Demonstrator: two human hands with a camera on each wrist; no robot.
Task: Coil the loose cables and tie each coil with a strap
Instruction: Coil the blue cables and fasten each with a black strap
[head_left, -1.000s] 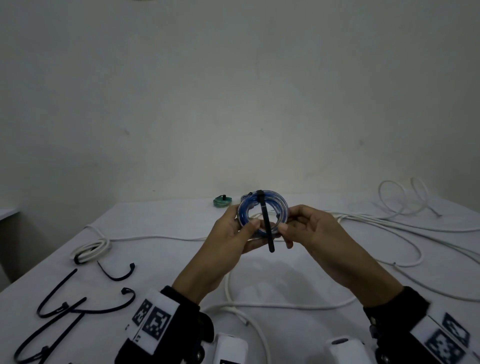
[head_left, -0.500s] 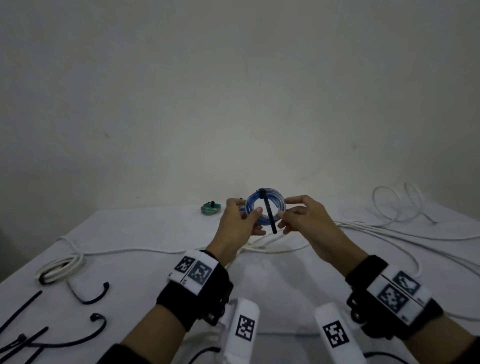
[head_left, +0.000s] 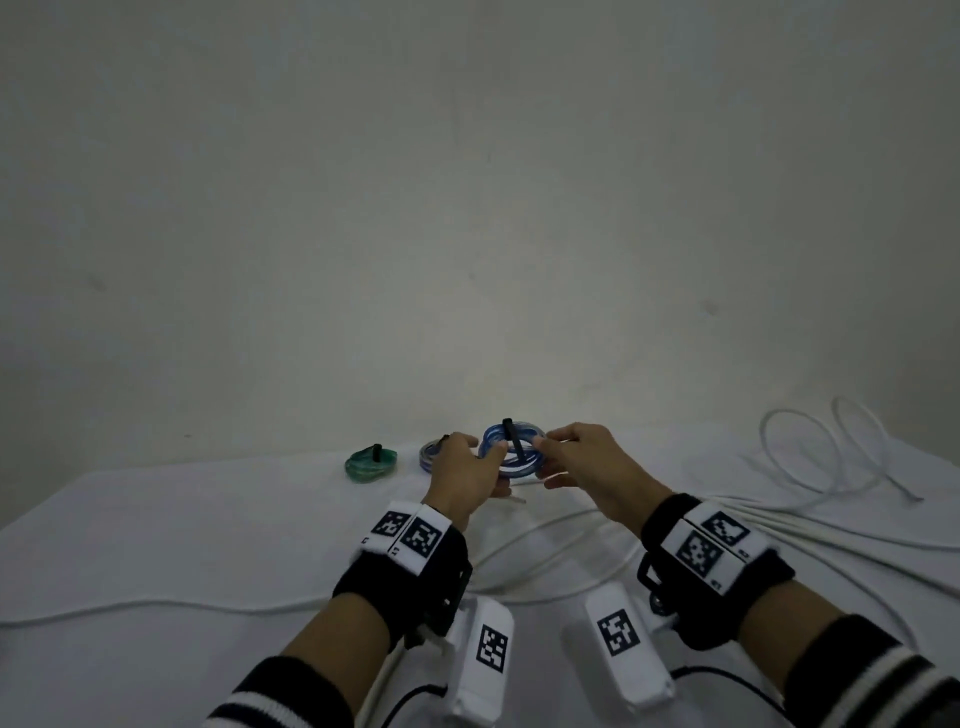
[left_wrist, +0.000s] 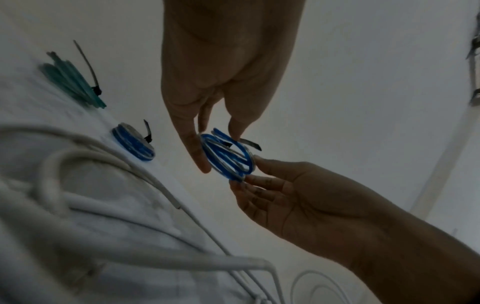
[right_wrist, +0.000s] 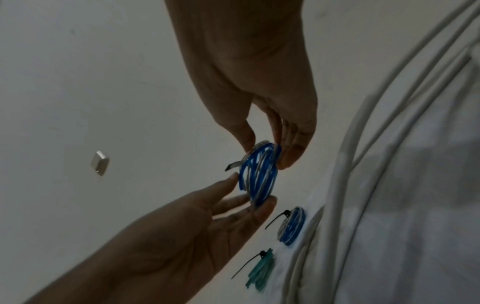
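Note:
A small blue cable coil (head_left: 521, 464) with a black strap (head_left: 508, 435) round it is held just above the table's far side. My left hand (head_left: 491, 453) pinches its left rim between thumb and fingers. On the right rim my right hand (head_left: 543, 457) pinches it too. In the left wrist view the coil (left_wrist: 228, 157) sits between the left fingertips (left_wrist: 198, 158) and my right hand (left_wrist: 298, 195), the strap tail (left_wrist: 250, 143) sticking out. The right wrist view shows the coil (right_wrist: 259, 174) tilted on edge.
Two tied coils lie left of the hands by the wall: a green one (head_left: 371, 462) and a blue-white one (head_left: 430, 451), half hidden by my left hand. Long white cable (head_left: 561, 530) runs across the white table (head_left: 182, 545), with loops (head_left: 810, 452) at the far right.
Both hands have carried the strapped blue coil away from me toward the far edge, beside the tied coils. The loose black straps at the left have gone out of view.

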